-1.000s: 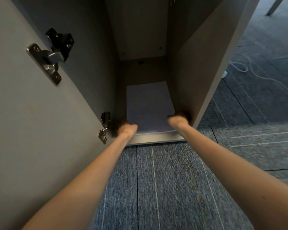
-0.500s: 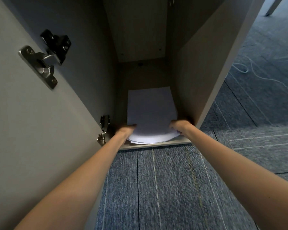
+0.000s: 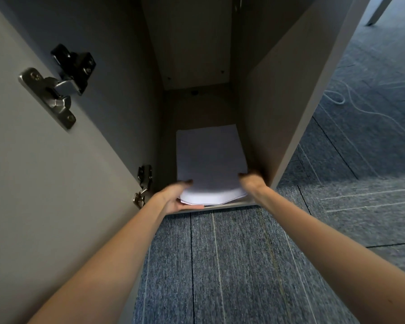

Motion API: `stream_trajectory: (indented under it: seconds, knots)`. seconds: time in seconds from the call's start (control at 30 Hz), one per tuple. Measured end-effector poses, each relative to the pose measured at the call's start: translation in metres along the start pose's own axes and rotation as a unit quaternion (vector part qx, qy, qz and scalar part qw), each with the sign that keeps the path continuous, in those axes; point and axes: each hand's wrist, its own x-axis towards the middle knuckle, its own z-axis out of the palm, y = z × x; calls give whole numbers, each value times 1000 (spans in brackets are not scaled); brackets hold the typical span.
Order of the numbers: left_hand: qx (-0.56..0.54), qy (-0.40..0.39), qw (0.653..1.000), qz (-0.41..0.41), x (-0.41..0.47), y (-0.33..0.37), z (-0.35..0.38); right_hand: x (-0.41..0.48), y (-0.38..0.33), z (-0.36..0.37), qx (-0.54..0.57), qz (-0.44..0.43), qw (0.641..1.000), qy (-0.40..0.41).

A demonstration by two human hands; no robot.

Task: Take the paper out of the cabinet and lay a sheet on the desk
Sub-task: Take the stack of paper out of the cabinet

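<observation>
1. Nearest, two bare forearms reach forward from the bottom corners of the view, over a blue-grey carpet (image 3: 232,265) with thin pale stripes and dark seams

2. Further on, the left hand (image 3: 175,198) sits at the front lip of an open cabinet (image 3: 288,94); its palm is turned up beneath the near left corner of a stack of white paper (image 3: 208,160), with a finger or thumb over the top edge, so it is closed on the stack

3. Opposite it, the right hand (image 3: 251,182) meets the near right corner of the stack, close against the cabinet's right wall; its fingers are dark and blurred, so whether they pinch the sheets or only press on them cannot be told

4. Between the hands, the near edge of the stack bows downward and juts slightly past the cabinet's front edge, with several sheet edges fanned apart; the rest lies flat on the cabinet floor, still inside the compartment

5. To the left, the cabinet door (image 3: 45,183) stands swung open, its grey inner face filling that side; a lower hinge (image 3: 143,185) sits just beside the left wrist, and an upper hinge (image 3: 56,85), metal with a black body, is higher up

6. Beyond the paper, the shadowed compartment runs back to a pale rear panel

7. Farthest off, at the right, a thin white cable (image 3: 360,106) loops across the carpet, and a slanted furniture leg (image 3: 377,10) shows in the top corner
</observation>
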Motion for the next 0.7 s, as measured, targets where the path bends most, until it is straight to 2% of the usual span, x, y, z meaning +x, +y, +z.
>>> stream_trajectory:
  seconds: [0.07, 0.23, 0.33, 0.47, 0.7]
  knots:
    - [37, -12, 999, 23, 3, -7, 3, -3, 6, 3, 30, 6, 1000, 1]
    - [92, 73, 990, 72, -1, -19, -3, -36, 6, -1, 56, -36, 998, 21]
    - [118, 118, 984, 69, -19, -22, -8, -71, -5, -12, 37, -52, 997, 36]
    - [96, 126, 985, 70, -83, -15, 7, -126, -23, -37, 28, -36, 999, 17]
    - [77, 130, 988, 20, -234, 23, 38, -232, -54, -113, 136, 31, 990, -4]
